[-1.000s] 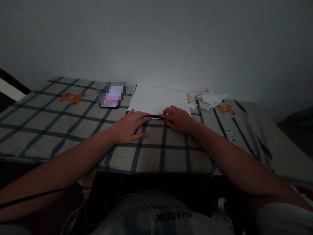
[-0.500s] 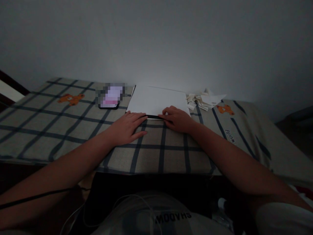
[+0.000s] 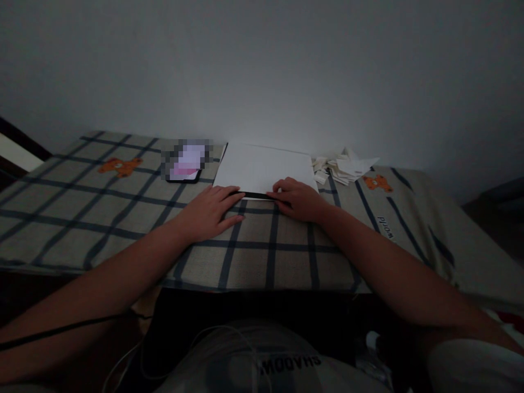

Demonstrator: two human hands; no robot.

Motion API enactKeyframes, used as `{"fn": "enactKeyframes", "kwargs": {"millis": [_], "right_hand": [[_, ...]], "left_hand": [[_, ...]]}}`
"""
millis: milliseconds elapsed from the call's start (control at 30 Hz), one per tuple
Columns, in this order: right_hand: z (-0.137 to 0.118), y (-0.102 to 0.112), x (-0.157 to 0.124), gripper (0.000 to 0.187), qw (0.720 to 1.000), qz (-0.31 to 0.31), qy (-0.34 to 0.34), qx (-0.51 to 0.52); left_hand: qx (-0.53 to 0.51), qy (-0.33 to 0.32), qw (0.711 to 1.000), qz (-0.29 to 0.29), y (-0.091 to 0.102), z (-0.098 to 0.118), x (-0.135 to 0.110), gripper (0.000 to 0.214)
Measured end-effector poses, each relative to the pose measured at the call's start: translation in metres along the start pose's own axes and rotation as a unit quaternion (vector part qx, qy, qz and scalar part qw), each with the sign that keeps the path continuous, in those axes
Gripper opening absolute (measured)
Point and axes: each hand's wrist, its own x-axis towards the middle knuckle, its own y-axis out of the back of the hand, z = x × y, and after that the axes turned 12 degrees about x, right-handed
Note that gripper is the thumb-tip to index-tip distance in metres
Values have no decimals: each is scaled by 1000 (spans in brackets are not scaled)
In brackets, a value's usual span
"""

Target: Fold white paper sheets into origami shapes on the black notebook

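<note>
A white sheet of paper (image 3: 262, 166) lies flat on the checked cloth, close to the wall. Along its near edge runs a thin black strip (image 3: 257, 195); what it belongs to I cannot make out. My left hand (image 3: 210, 213) rests palm down at the sheet's near left corner, fingers stretched over the strip's left end and thumb spread apart on the cloth. At the near right, my right hand (image 3: 297, 200) has its fingers bent, index finger and thumb pressed at the strip's right end.
A phone (image 3: 188, 161) with a blurred, lit screen lies left of the sheet. Torn white paper scraps (image 3: 344, 165) are heaped to its right. A checked tablecloth (image 3: 254, 262) covers the table, and a grey wall (image 3: 262, 71) stands behind. A clear bottle (image 3: 371, 349) is below the table's edge.
My left hand has slid very slightly to the left along the near edge. The right hand, the sheet and the scraps look the same.
</note>
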Motion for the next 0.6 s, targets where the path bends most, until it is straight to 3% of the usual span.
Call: {"fn": "enactKeyframes", "kwargs": {"millis": [267, 433, 600], "right_hand": [[-1, 8, -3, 30, 998, 4, -47, 47], [6, 7, -4, 27, 998, 7, -31, 52], [10, 8, -6, 24, 999, 20, -10, 44]], "left_hand": [[26, 26, 999, -7, -1, 3, 0, 64], [18, 27, 999, 32, -3, -2, 1, 59], [-27, 84, 995, 50, -13, -10, 4, 51]]}}
